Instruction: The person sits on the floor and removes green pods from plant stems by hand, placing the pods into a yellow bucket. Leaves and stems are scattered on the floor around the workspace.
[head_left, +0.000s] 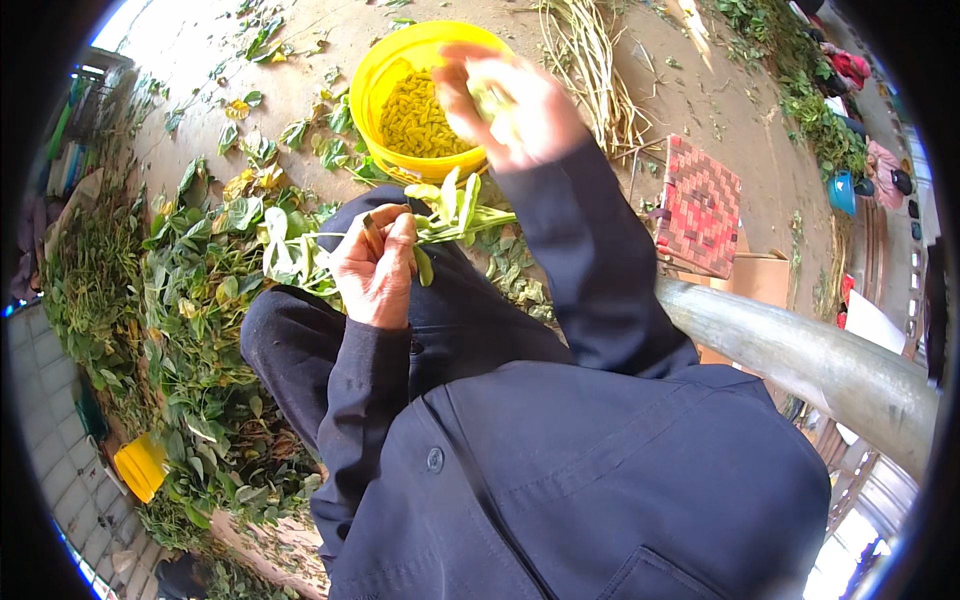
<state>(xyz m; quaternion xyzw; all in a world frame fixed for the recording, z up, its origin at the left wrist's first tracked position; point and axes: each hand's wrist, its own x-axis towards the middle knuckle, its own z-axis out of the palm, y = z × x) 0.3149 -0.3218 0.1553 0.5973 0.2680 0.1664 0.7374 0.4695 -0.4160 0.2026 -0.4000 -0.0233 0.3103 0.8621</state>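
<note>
My left hand pinches a green soybean stalk over my knee, with plump pods standing up from it and leaves trailing to the left. Beyond my knees, a yellow plastic bucket holds a layer of picked soybean pods. My right hand is blurred by motion at the bucket's right rim, hiding part of the opening. Pale green pods show between its fingers, too smeared to make out one by one.
Leafy soybean plants are heaped at my left, near a yellow container. Bare stalks lie right of the bucket. A woven-seat stool, a cardboard box and a thick metal pole are at my right. People sit far right.
</note>
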